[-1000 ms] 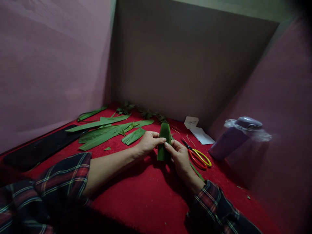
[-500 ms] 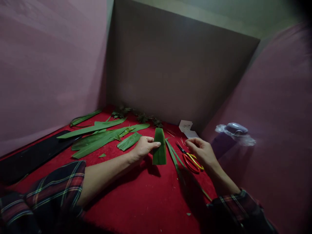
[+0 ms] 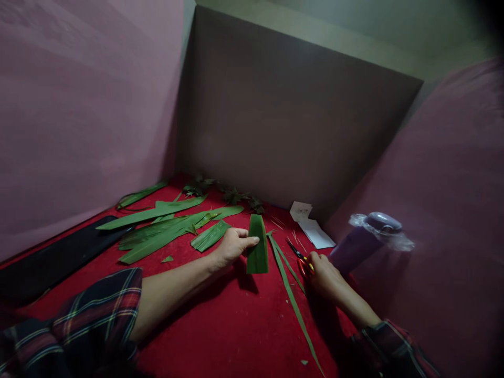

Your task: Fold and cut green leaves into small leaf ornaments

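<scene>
Right hand [image 3: 325,275] lowered onto scissors [image 3: 296,252], curled round their handles, left hand [image 3: 230,245] still pinching folded leaf [image 3: 259,257].

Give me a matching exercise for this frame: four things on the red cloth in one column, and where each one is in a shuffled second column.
Things:
1. folded leaf
2. scissors
3. bottle
4. black tray

Places:
A. far left on the cloth
B. in the grip of the left hand
C. handles under the right hand
D. far right, with clear film round its top

Pairs: 1-B, 2-C, 3-D, 4-A
</scene>
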### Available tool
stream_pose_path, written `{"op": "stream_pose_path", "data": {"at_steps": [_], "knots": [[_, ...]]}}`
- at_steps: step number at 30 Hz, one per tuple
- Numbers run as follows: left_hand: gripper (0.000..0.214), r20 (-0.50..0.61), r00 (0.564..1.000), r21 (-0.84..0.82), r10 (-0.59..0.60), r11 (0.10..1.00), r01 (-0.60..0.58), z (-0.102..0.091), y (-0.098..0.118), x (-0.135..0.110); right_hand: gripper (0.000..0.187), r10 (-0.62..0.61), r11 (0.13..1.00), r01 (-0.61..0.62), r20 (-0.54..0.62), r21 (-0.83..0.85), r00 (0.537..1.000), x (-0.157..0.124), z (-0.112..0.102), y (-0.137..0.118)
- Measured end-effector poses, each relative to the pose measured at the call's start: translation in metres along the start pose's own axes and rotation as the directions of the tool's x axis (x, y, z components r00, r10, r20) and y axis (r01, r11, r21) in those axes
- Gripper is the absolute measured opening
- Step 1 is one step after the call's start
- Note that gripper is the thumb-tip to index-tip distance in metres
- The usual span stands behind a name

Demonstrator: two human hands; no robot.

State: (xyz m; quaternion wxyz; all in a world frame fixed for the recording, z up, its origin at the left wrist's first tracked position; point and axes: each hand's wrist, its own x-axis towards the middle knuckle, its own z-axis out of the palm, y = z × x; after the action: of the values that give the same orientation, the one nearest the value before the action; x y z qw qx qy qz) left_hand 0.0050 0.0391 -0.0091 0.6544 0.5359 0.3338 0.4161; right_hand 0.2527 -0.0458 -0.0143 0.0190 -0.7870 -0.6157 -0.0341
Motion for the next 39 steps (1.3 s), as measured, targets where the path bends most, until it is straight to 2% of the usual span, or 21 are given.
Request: {"op": "stream_pose_path", "data": {"at_steps": [2,4,6,7,8,10,11,12,13,14,18,24,26,29,34,39], "knots": [[0.025,-0.009,1.000,-0.004,0.008,1.000,-0.008,0.000,0.000,0.001,0.013,0.004,1.000,-0.004,-0.001,0.019,1.000,0.005,-0.001,0.001],[0.024,-0.018,1.000,-0.009,0.011,1.000,-0.011,-0.001,0.002,0.001,0.017,0.011,0.994,-0.011,0.002,0.112,1.000,0.011,-0.006,0.004],[0.024,-0.029,0.999,-0.003,0.012,1.000,-0.012,-0.001,0.004,0.000,0.028,0.055,0.948,-0.049,-0.008,0.315,0.998,0.017,-0.018,0.006],[0.024,-0.037,0.999,0.003,0.016,1.000,-0.016,-0.001,0.006,0.000,0.031,0.080,0.889,-0.055,-0.036,0.455,0.996,0.018,-0.025,0.005],[0.023,-0.047,0.999,0.008,0.022,1.000,-0.022,-0.002,0.008,0.000,0.034,0.122,0.785,-0.073,-0.039,0.615,0.992,0.018,-0.033,0.001],[0.022,-0.067,0.997,0.002,0.029,1.000,-0.029,-0.003,0.011,-0.001,0.047,0.156,0.466,-0.028,-0.051,0.884,0.986,0.014,-0.046,-0.013],[0.022,-0.080,0.996,-0.012,0.030,0.999,-0.031,-0.004,0.012,-0.001,0.054,0.152,0.308,0.007,-0.056,0.951,0.987,0.010,-0.051,-0.022],[0.021,-0.094,0.995,-0.033,0.030,0.999,-0.033,-0.005,0.013,0.000,0.057,0.133,0.188,0.034,-0.060,0.982,0.989,0.006,-0.054,-0.034],[0.020,-0.106,0.994,-0.061,0.025,0.998,-0.032,-0.006,0.014,0.001,0.057,0.104,0.118,0.039,-0.051,0.992,0.993,0.002,-0.055,-0.045],[0.020,-0.114,0.993,-0.095,0.016,0.995,-0.027,-0.007,0.015,0.002,0.057,0.074,0.095,0.028,-0.035,0.995,0.997,-0.001,-0.054,-0.056],[0.022,-0.145,0.989,-0.233,0.001,0.972,-0.035,-0.018,0.022,0.011,0.054,-0.038,0.143,-0.025,0.030,0.989,0.999,-0.004,-0.037,-0.089],[0.019,-0.305,0.952,-0.286,0.023,0.951,-0.115,-0.046,0.045,0.027,0.045,-0.177,0.213,-0.076,0.115,0.974,0.978,0.001,-0.013,-0.115],[0.019,-0.335,0.941,-0.300,0.041,0.943,-0.147,-0.056,0.050,0.031,0.046,-0.213,0.204,-0.077,0.121,0.976,0.969,-0.001,-0.010,-0.124],[0.018,-0.348,0.936,-0.305,0.048,0.939,-0.161,-0.069,0.056,0.034,0.052,-0.304,0.169,-0.012,0.064,0.985,0.951,-0.004,-0.009,-0.135],[0.018,-0.354,0.933,-0.247,0.069,0.955,-0.164,-0.084,0.064,0.034,0.054,-0.312,0.182,-0.010,0.067,0.983,0.948,-0.004,-0.016,-0.156],[0.019,-0.376,0.923,-0.218,0.088,0.959,-0.180,-0.094,0.069,0.033,0.058,-0.324,0.089,0.006,0.023,0.996,0.946,-0.006,-0.024,-0.173]]}}
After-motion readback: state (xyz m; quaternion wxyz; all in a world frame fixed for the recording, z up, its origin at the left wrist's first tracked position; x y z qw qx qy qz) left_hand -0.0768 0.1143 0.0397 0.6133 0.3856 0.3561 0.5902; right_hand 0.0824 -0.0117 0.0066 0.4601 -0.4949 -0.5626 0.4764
